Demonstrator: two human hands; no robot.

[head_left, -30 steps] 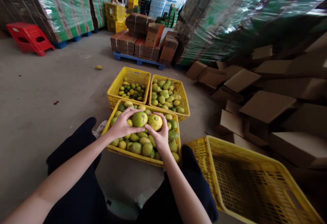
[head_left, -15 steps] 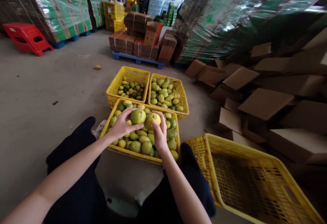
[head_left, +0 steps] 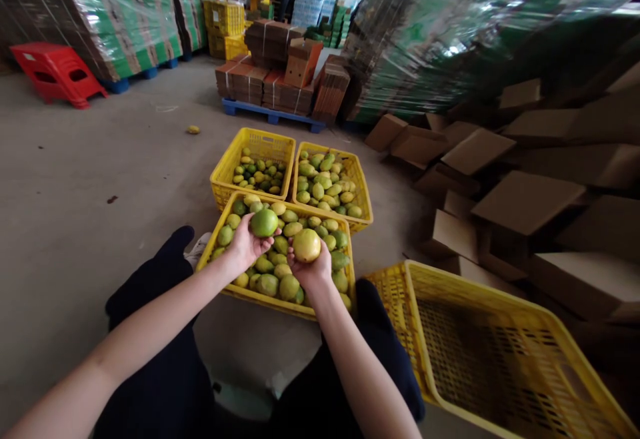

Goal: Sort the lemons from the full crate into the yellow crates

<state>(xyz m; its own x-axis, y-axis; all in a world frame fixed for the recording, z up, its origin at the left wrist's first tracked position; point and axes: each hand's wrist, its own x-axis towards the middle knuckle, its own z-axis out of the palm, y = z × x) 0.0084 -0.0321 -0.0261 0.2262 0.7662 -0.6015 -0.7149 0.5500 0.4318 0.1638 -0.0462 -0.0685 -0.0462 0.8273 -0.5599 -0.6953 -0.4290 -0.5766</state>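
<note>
On a warehouse floor [head_left: 100,179], above a full yellow crate [head_left: 280,300], the left hand [head_left: 245,247] curls its fingers around a green fruit [head_left: 264,223] while the right hand [head_left: 309,269] cups a yellower fruit [head_left: 307,245] just beside it.

Bare forearms and hands, no sleeves; dark navy trousers [head_left: 165,359] over both knees.
</note>
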